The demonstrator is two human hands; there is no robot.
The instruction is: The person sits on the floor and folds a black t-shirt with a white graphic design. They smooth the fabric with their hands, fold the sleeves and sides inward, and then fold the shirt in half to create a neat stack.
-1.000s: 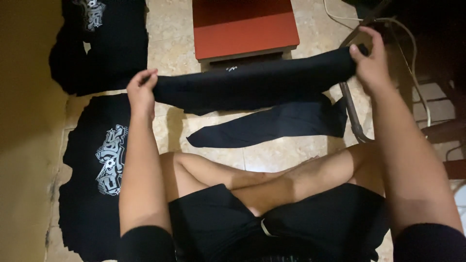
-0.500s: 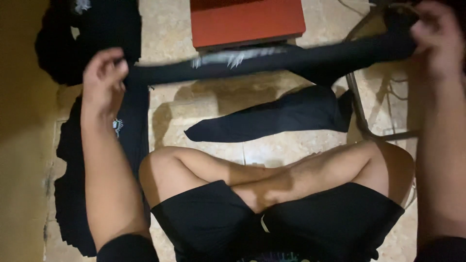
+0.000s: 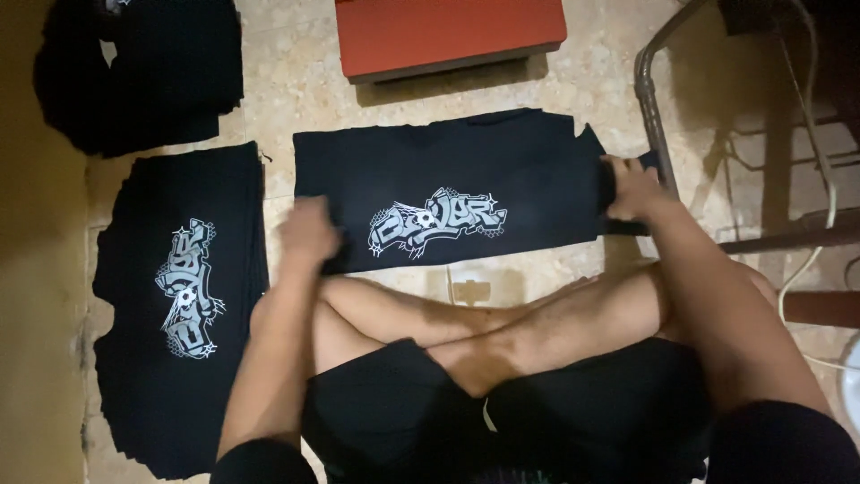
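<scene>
A black t-shirt (image 3: 448, 166) with a white graffiti-style print lies spread flat on the tiled floor in front of my crossed legs. My left hand (image 3: 309, 231) grips its near left edge. My right hand (image 3: 630, 188) holds its right end, where the cloth is bunched. The print faces up, near the shirt's lower middle.
A stack of folded black printed shirts (image 3: 184, 305) lies at the left. A heap of black garments (image 3: 143, 72) sits at the top left. A low red stool (image 3: 452, 36) stands just beyond the shirt. A metal chair frame (image 3: 658, 116) and cables are at the right.
The shirt was held stretched up in the air between both hands; it now lies flat on the floor, print up. Both hands have come down with it.
</scene>
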